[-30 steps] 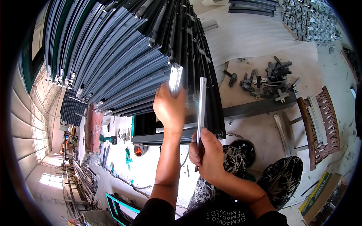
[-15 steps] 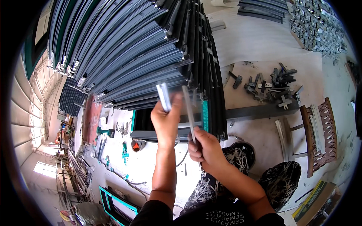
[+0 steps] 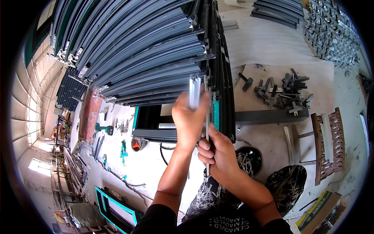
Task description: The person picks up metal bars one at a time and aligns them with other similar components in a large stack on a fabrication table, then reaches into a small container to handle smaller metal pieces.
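My left hand (image 3: pixel 186 119) is closed round a short bundle of silvery metal strips (image 3: pixel 194 93), their ends standing up past the fingers. Just right of it and nearer to me, my right hand (image 3: pixel 220 152) grips one long thin metal strip (image 3: pixel 207 168) between thumb and fingers. That strip runs almost straight up the picture, and the left fingers come close to its far part; whether they touch it I cannot tell. Both hands are over the near right corner of a tall stack of dark window frames (image 3: pixel 156 135) with teal tape at the edges.
Dark profiles (image 3: pixel 144 54) fill the far left. Black metal fittings (image 3: pixel 280 91) lie on a sheet at right, beside a dark beam (image 3: pixel 269 116). A woven stool (image 3: pixel 331 146) carries pale strips. A green drill (image 3: pixel 104 128) and another teal-taped frame (image 3: pixel 117 208) are at left.
My left hand has moved right with the bundle, closer to the strip in my right hand. That strip has swung from leaning left to nearly upright.
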Available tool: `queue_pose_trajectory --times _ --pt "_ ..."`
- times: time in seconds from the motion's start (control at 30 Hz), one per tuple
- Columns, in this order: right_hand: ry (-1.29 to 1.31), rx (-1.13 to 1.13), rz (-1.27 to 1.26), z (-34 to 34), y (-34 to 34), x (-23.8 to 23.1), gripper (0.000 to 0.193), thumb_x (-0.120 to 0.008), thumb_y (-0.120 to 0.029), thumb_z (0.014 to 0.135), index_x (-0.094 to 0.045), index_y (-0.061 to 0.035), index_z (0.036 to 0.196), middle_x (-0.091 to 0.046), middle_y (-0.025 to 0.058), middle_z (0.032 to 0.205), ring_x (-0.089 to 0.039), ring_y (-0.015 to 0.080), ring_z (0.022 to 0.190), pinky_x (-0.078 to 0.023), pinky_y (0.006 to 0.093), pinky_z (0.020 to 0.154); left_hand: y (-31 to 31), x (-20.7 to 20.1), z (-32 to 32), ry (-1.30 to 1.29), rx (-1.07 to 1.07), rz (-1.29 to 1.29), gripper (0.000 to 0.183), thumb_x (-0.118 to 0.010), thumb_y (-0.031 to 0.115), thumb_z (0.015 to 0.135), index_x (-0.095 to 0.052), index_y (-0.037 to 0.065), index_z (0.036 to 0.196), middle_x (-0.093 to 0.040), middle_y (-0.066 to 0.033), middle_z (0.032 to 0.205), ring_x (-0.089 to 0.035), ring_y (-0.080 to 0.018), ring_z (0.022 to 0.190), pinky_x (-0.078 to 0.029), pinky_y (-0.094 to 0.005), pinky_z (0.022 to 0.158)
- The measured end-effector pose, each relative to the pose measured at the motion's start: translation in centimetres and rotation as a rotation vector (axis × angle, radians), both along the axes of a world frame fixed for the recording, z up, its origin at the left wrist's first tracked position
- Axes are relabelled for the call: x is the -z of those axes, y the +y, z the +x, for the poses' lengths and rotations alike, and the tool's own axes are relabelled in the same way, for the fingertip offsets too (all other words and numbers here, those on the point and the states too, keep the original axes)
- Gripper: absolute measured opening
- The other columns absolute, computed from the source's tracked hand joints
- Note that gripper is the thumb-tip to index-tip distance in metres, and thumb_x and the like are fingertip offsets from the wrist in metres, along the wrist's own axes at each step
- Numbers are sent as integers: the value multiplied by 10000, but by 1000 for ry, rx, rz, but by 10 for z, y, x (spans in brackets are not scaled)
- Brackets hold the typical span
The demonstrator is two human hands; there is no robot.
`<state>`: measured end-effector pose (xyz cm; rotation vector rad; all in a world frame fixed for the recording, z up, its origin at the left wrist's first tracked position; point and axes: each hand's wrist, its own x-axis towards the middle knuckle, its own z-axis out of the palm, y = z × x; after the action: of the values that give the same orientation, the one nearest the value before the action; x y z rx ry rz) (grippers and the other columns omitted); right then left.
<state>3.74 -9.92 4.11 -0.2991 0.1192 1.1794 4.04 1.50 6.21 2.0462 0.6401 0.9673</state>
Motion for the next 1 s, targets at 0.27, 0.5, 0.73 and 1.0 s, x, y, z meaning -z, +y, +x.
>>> queue_pose_trajectory --times 0.27,0.5,0.73,1.0 --pt "-2 4 -8 -1 1 -22 298 -464 -353 971 -493 -62 913 -422 -26 678 -327 35 500 -246 176 420 8 -10 7 -7 -3 -248 297 -656 202 838 -669 -19 1035 -591 10 663 -479 -38 609 -418 -208 563" --pt "-91 75 -15 -9 10 -14 283 -469 -353 968 -474 -79 896 -421 -29 678 -336 37 498 -254 179 417 9 -4 5 -29 70 -314 310 -646 173 845 -643 -19 1089 -636 -17 781 -502 -39 680 -437 -202 630" --pt "32 97 120 -14 27 -14 294 -454 -346 972 -480 -55 934 -392 -41 677 -329 30 515 -259 165 426 25 -8 9 5 151 -221 275 -638 146 865 -649 -5 1093 -649 -22 794 -532 -35 675 -441 -192 612" --pt "94 6 268 59 54 -9 259 -388 -273 1003 -470 -51 897 -458 8 696 -408 79 550 -346 217 462 10 -11 -9 -311 87 -597 274 -600 193 910 -629 -27 1070 -515 43 663 -403 -4 500 -281 -168 422"
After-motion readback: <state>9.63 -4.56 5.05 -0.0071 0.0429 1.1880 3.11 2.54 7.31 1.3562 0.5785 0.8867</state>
